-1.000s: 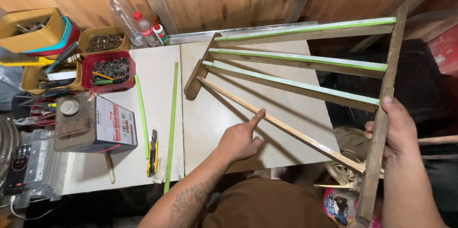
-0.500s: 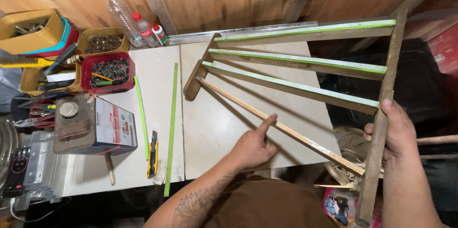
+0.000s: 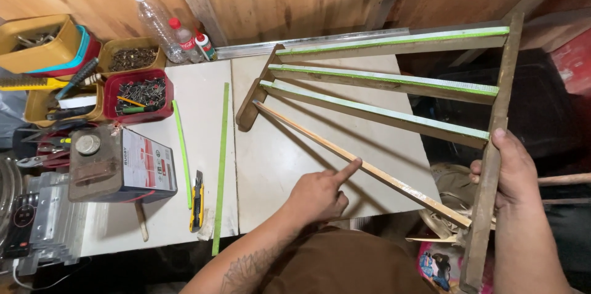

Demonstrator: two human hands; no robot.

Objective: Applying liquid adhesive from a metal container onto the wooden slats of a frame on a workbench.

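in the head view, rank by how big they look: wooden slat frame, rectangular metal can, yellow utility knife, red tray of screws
Largest to smallest as they appear:
1. wooden slat frame
2. rectangular metal can
3. red tray of screws, not far behind the can
4. yellow utility knife

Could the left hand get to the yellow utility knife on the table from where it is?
Probably yes. The left hand points at the bare slat, holding nothing, and only open tabletop and a loose green strip lie between it and the yellow utility knife.
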